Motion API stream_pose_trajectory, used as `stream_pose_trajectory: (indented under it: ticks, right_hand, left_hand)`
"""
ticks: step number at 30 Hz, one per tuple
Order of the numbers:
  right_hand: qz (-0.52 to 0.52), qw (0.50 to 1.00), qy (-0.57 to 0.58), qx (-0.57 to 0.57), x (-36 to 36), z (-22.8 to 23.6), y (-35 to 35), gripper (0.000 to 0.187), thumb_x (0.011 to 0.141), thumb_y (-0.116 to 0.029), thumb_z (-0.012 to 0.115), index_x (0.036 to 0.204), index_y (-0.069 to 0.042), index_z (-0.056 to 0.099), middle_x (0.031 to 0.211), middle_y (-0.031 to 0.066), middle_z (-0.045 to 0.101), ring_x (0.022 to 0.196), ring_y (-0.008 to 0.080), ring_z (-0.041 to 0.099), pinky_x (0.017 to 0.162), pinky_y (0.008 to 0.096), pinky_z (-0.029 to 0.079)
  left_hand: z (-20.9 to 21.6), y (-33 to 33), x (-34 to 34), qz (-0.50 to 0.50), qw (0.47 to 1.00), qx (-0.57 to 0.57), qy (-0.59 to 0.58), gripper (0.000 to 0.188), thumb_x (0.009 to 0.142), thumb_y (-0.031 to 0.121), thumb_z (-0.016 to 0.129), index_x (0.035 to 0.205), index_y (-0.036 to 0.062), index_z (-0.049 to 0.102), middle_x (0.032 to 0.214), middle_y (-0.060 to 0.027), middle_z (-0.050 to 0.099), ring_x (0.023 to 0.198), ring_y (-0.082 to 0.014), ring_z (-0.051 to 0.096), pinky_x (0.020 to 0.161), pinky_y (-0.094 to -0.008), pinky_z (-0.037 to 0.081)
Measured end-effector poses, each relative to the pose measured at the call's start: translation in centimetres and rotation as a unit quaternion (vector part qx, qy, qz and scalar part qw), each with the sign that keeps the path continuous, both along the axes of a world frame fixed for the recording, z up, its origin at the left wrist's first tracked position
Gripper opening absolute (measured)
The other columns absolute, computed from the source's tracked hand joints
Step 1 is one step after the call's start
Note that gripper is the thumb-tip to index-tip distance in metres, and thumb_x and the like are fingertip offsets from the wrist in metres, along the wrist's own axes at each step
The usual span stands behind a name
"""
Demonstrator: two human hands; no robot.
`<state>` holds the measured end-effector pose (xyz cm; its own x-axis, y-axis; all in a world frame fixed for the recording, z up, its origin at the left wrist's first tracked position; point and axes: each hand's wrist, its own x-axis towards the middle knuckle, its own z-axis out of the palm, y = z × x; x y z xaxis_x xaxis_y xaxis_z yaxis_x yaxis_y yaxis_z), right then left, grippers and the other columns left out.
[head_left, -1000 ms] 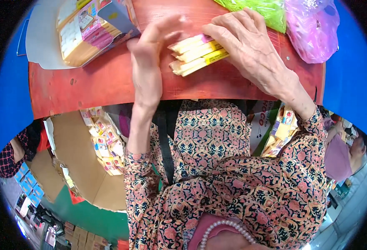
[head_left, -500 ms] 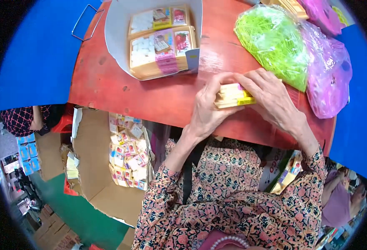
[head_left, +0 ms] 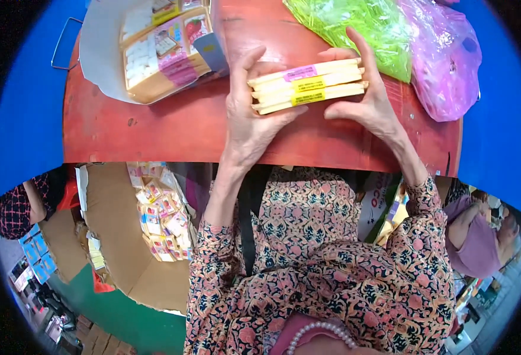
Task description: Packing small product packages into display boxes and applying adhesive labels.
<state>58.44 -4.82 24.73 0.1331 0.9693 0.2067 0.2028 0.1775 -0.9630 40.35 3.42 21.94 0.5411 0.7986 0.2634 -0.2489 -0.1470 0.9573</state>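
Note:
Between my two hands, above the red table [head_left: 171, 136], is a stack of flat cream-coloured packs [head_left: 278, 92] with pink and yellow label bands facing me. My left hand [head_left: 245, 118] grips the stack's left end, its thumb along the lower edge. Around the right end curves my right hand [head_left: 373, 100], palm side against the packs, with the index finger raised and the thumb apart from the stack. Some right fingers are hidden behind it. At the left, an open white box [head_left: 103, 53] holds similar banded packs [head_left: 166, 59] with strawberry pictures.
Beyond my right hand lie a clear bag of bright green strips [head_left: 361, 29] and a pink plastic bag [head_left: 447, 71]. Below the table at the left stands an open cardboard carton [head_left: 112, 231] with many loose small packs [head_left: 166, 222]. A metal handle [head_left: 65, 44] sits at the far left.
My hands have spread farther apart, and the stack's long labelled side now shows more fully. My right fingers have lifted off its top. The box and bags have shifted up and left in view.

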Motion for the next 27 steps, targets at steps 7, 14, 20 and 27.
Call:
stream_pose_trajectory:
  ticks: [7,14,20,27]
  right_hand:
    - [-0.042,0.998,0.035,-0.011,-2.8,-0.7,-0.4,0.099,0.061,-0.001,0.079,0.141,-0.006,0.019,0.109,0.0078,0.052,0.101,0.0152,0.053,0.087,0.0266,0.047]
    - [-0.046,0.996,-0.004,-0.08,-2.4,-0.1,-0.4,0.08,0.059,-0.004,0.082,0.128,-0.004,0.041,0.114,0.0052,0.052,0.102,0.0136,0.054,0.087,0.0259,0.048]
    - [-0.035,0.905,-0.422,0.034,-1.2,4.2,0.3,0.081,0.056,-0.019,0.082,0.127,-0.005,0.044,0.112,0.0095,0.055,0.1,0.024,0.055,0.093,0.0368,0.042]
    - [0.101,0.811,-0.576,0.028,-1.6,2.8,1.2,0.064,0.065,-0.024,0.075,0.119,-0.005,0.047,0.11,0.0132,0.056,0.106,0.0291,0.053,0.098,0.0457,0.036]
  left_hand:
    - [1.2,-0.1,-2.0,-0.016,1.0,-0.006,-0.01,0.085,0.06,-0.002,0.08,0.128,0.0034,0.03,0.108,-0.0108,0.055,0.098,-0.0177,0.058,0.084,-0.0285,0.051]
    - [0.2,0.0,-2.8,0.004,0.998,-0.049,0.03,0.049,0.062,0.005,0.081,0.098,0.0038,0.049,0.091,-0.0045,0.061,0.084,-0.0092,0.06,0.075,-0.0236,0.052]
    - [0.4,0.2,-2.9,-0.016,0.999,-0.04,0.019,0.045,0.062,0.003,0.081,0.095,0.0048,0.051,0.088,-0.0022,0.061,0.083,-0.0075,0.059,0.074,-0.0221,0.05]
    - [-0.4,0.2,-2.8,-0.036,0.998,-0.044,-0.005,0.044,0.061,0.004,0.08,0.095,0.0049,0.052,0.088,-0.0019,0.06,0.081,-0.0083,0.059,0.072,-0.0234,0.051]
